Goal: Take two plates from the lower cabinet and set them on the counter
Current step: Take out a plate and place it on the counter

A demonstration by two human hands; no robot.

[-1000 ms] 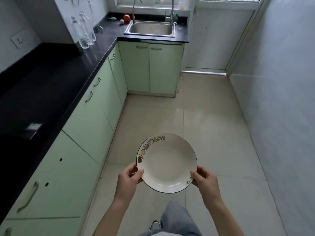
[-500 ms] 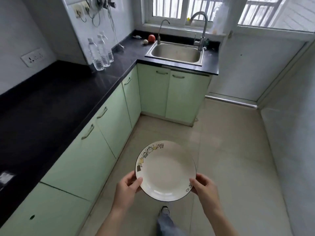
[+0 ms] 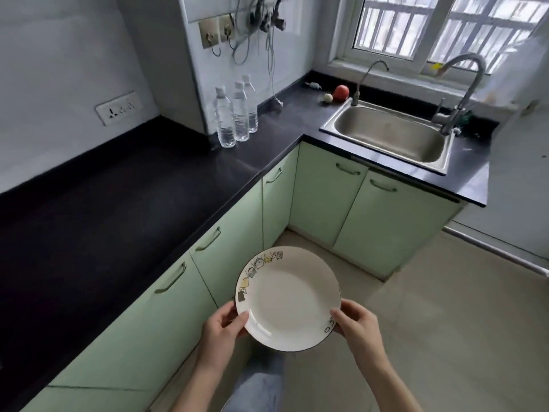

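A white plate [image 3: 289, 298] with a dark rim and small drawings along its left edge is held level over the floor, in front of the green lower cabinets [image 3: 154, 328]. My left hand [image 3: 221, 330] grips its lower left rim and my right hand [image 3: 358, 325] grips its lower right rim. Whether a second plate lies under it I cannot tell. The black counter [image 3: 113, 203] stretches along the left, a little above and left of the plate. All cabinet doors in view are closed.
Three water bottles [image 3: 236, 114] stand at the counter's corner. A steel sink [image 3: 392, 135] with two taps sits under the window, with an apple [image 3: 341, 92] beside it. Cables hang from wall sockets [image 3: 214, 34]. Tiled floor [image 3: 445, 337] lies to the right.
The view has tilted up and moved forward along the kitchen; the sink and window appear nearer. Both hands keep the same hold on the plate.
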